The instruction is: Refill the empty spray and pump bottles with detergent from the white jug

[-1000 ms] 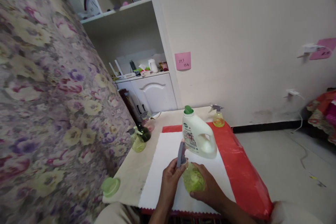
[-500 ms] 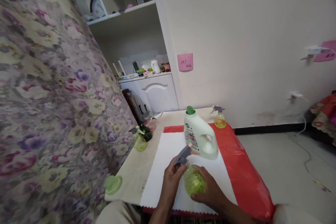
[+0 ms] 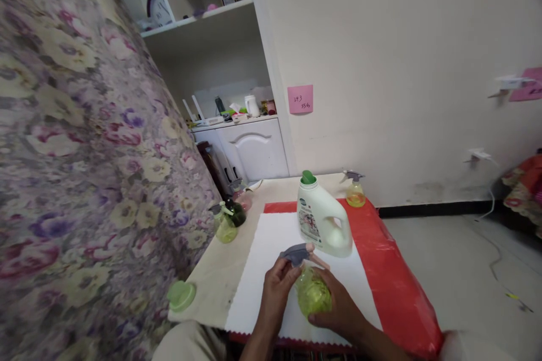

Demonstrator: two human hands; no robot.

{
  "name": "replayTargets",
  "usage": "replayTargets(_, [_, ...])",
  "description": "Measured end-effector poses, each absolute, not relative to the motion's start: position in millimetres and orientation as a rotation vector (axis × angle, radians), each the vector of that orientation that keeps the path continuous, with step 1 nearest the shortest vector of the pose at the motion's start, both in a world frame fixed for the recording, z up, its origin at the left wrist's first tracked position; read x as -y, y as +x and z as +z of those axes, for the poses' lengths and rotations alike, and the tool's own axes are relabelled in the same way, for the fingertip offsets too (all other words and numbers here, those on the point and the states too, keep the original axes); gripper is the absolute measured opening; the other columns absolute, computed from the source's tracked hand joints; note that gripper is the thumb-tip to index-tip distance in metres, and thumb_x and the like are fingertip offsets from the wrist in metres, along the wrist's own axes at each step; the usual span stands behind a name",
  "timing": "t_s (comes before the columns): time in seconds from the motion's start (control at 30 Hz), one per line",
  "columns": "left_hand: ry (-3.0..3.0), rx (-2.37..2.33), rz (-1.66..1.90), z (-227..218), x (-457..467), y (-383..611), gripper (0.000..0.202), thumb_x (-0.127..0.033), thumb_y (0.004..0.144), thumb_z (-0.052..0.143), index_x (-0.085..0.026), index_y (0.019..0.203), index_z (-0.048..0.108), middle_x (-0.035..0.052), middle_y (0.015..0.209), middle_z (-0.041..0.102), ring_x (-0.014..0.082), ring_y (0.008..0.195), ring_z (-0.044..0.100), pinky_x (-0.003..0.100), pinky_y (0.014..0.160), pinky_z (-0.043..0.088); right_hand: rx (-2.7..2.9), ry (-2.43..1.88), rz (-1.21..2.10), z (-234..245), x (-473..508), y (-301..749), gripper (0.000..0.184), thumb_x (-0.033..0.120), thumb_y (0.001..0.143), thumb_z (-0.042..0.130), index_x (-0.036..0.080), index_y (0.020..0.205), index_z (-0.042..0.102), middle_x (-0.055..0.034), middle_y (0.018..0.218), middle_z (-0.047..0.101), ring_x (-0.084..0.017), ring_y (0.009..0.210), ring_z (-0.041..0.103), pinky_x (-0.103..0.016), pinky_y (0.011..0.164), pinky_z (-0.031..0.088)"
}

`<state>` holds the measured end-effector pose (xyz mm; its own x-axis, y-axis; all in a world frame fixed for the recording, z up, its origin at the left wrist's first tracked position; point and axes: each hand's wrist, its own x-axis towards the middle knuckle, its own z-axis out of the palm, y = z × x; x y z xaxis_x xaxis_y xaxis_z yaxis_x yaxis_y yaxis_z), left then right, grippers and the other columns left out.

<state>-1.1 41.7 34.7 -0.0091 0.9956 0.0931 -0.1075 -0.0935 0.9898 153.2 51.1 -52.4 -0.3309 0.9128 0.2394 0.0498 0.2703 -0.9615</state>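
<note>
Between my hands, over the white sheet (image 3: 254, 282), is a small spray bottle (image 3: 315, 296) of clear yellow-green plastic, tilted. My left hand (image 3: 277, 285) pinches its grey spray head (image 3: 295, 254) at the neck; the pinkish nozzle and trigger point right. My right hand (image 3: 339, 304) wraps round the body of the bottle. Whether the spray head is screwed tight on the neck I cannot tell. Just beyond my hands stands a large pale green jug (image 3: 315, 220) with a handle, a label and a green spout in its open mouth.
A light green cap (image 3: 181, 295) lies at the table's left edge. Several spray bottles stand at the left, among them a yellow-green one (image 3: 225, 227) and a dark green one (image 3: 237, 211). Another spray bottle (image 3: 355, 194) with orange-yellow liquid stands at the back right, near red covering (image 3: 393, 271).
The spray head has turned in my left hand, so its nozzle now points more to the right and the trigger shows. My right hand stays round the bottle.
</note>
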Motion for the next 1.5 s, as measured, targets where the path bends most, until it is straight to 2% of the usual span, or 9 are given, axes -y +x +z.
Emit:
replayTargets(0.1, [1.228,-1.028,1.316,35.8,-40.9,-3.6,0.029,-0.028,0.078,0.067,-0.022,0.107,0.069,0.007,0.114,0.071,0.0255,0.107,0.062,0.037,0.098,0.042,1.621,-0.876,1.23,-48.3,-50.9,153.0,0.082,0.032,0.054,0.078,0.023,0.13,0.048,-0.0088,0.119,0.061,-0.034,0.108,0.057,-0.045,0.094,0.046])
replayTargets(0.27, [1.175,-1.071,1.402,22.0,-41.5,-1.9,0.027,-0.029,0.077,0.068,-0.021,0.103,0.067,0.0068,0.108,0.072,0.0257,0.104,0.062,0.036,0.092,0.045,1.609,-0.891,1.24,-42.8,-49.0,150.9,0.077,0.035,0.055,0.076,0.02,0.126,0.052,-0.0083,0.109,0.065,-0.033,0.1,0.06,-0.044,0.086,0.049])
replayTargets(0.4, [1.194,-1.116,1.344,16.3,-44.2,-7.9,0.026,-0.029,0.076,0.07,-0.02,0.101,0.068,0.006,0.104,0.072,0.0259,0.103,0.062,0.035,0.092,0.045,1.619,-0.925,1.23,-41.3,-48.2,151.4,0.078,0.034,0.052,0.078,0.023,0.125,0.053,-0.0078,0.112,0.065,-0.034,0.104,0.058,-0.044,0.09,0.047])
replayTargets(0.57, [1.235,-1.094,1.305,18.9,-44.3,-15.1,0.037,-0.032,0.078,0.068,-0.021,0.113,0.066,0.009,0.112,0.071,0.0288,0.109,0.06,0.04,0.096,0.043,1.596,-0.874,1.29,-46.5,-49.6,150.9,0.079,0.034,0.051,0.079,0.023,0.124,0.053,-0.0074,0.117,0.063,-0.033,0.107,0.057,-0.045,0.093,0.045])
replayTargets(0.7, [1.236,-1.05,1.326,16.5,-44.7,-17.8,0.036,-0.036,0.08,0.065,-0.021,0.112,0.066,0.0109,0.114,0.071,0.0288,0.108,0.062,0.041,0.097,0.043,1.558,-0.834,1.331,-53.9,-51.0,149.0,0.078,0.033,0.051,0.079,0.022,0.123,0.052,-0.0073,0.116,0.063,-0.032,0.107,0.057,-0.044,0.093,0.045])
replayTargets(0.87, [1.307,-1.096,1.29,14.7,-46.7,-19.4,0.036,-0.039,0.083,0.061,-0.022,0.114,0.065,0.0092,0.119,0.069,0.0286,0.113,0.059,0.041,0.1,0.042,1.555,-0.866,1.291,-62.7,-53.5,148.4,0.082,0.033,0.051,0.081,0.019,0.125,0.05,-0.0109,0.122,0.059,-0.033,0.111,0.054,-0.046,0.097,0.042])
replayTargets(1.0, [1.327,-1.158,1.297,16.7,-47.2,-13.2,0.034,-0.038,0.084,0.06,-0.022,0.113,0.065,0.0076,0.117,0.07,0.0266,0.11,0.061,0.038,0.099,0.043,1.589,-0.914,1.21,-62.2,-54.1,147.7,0.081,0.034,0.053,0.079,0.019,0.127,0.049,-0.0118,0.122,0.059,-0.033,0.11,0.054,-0.045,0.096,0.044])
replayTargets(1.17, [1.255,-1.137,1.301,16.1,-49.0,-7.6,0.04,-0.035,0.079,0.066,-0.021,0.117,0.064,0.0084,0.115,0.07,0.0281,0.106,0.064,0.037,0.091,0.049,1.592,-0.964,1.116,-51.6,-49.9,146.5,0.081,0.033,0.052,0.077,0.021,0.128,0.05,-0.0107,0.118,0.061,-0.034,0.108,0.056,-0.044,0.093,0.045])
replayTargets(1.5, [1.242,-1.132,1.342,21.0,-50.9,-12.0,0.042,-0.03,0.078,0.068,-0.02,0.119,0.064,0.0104,0.117,0.069,0.0308,0.115,0.058,0.041,0.096,0.048,1.551,-0.971,1.168,-42.1,-47.7,147.3,0.079,0.03,0.052,0.076,0.023,0.127,0.052,-0.0091,0.117,0.062,-0.036,0.109,0.055,-0.044,0.095,0.043])
